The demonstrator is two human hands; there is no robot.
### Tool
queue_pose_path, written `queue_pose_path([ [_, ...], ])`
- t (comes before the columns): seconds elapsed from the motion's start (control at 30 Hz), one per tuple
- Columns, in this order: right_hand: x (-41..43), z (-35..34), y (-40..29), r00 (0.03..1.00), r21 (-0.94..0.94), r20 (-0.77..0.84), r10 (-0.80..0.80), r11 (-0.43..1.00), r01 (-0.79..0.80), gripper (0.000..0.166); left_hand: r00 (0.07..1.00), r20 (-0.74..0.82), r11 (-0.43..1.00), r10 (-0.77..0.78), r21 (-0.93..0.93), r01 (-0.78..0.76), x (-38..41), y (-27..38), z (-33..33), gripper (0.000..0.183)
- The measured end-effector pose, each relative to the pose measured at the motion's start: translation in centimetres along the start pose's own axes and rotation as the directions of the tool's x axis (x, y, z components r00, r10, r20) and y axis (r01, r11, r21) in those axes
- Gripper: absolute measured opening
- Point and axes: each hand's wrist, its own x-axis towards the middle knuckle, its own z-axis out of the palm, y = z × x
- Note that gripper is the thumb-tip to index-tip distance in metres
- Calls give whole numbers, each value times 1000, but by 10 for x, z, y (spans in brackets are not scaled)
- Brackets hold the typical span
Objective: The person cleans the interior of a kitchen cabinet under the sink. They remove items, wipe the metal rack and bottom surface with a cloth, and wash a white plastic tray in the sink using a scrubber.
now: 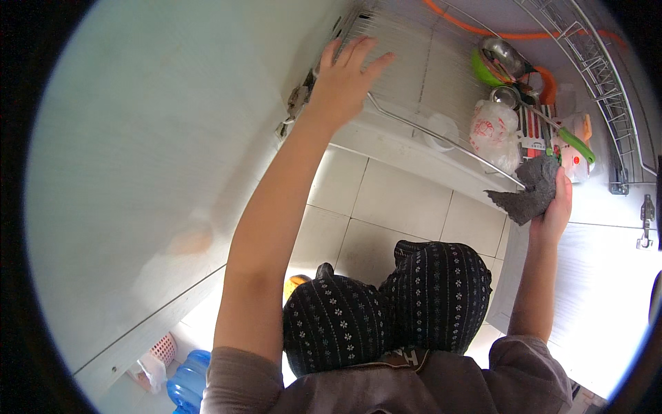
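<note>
My left hand (347,77), fingers spread and holding nothing, reaches over the left end of a wire pull-out rack (445,135) inside a cabinet. At the right end of the rack's front rail, my right hand (557,202) grips a crumpled dark grey cloth (535,189), which touches the rail's end. Just beyond the cloth are a plastic bag (494,129) with red print, a ladle with a green handle (576,145) and a striped box (535,121). A translucent round container (441,132) appears behind the rail.
An orange hose (486,32) runs along the cabinet's back. Metal bowls (501,56) and a green bowl (482,70) lie at the rear. A wire dish rack (600,72) curves along the right. Cabinet doors flank both arms. A blue water bottle (190,380) stands at lower left.
</note>
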Motion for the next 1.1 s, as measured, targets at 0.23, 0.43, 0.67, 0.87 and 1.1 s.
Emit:
queue_pose_path([
  [0.23, -18, 7, -11, 992, 166, 55, 110, 979, -118, 29, 797, 585, 801, -148, -402, 444, -124, 61, -108, 47],
  [0.43, -28, 13, 52, 902, -479, 422, 92, 867, 136, 17, 561, 698, 496, -445, -329, 803, -222, 82, -162, 32],
  [0.67, -15, 41, 200, 800, -772, 598, -46, 238, 590, 52, 839, 480, 788, -257, -398, 469, -158, 78, -101, 59],
  [0.87, 2, 51, 239, 868, -865, 496, 22, 105, 491, 34, 940, 340, 978, -19, -188, 88, -55, 82, -3, 66],
  [1.1, 1, 40, 228, 790, -791, 610, -69, 7, 612, 24, 847, 531, 995, 16, -90, 38, -38, 80, 42, 47],
])
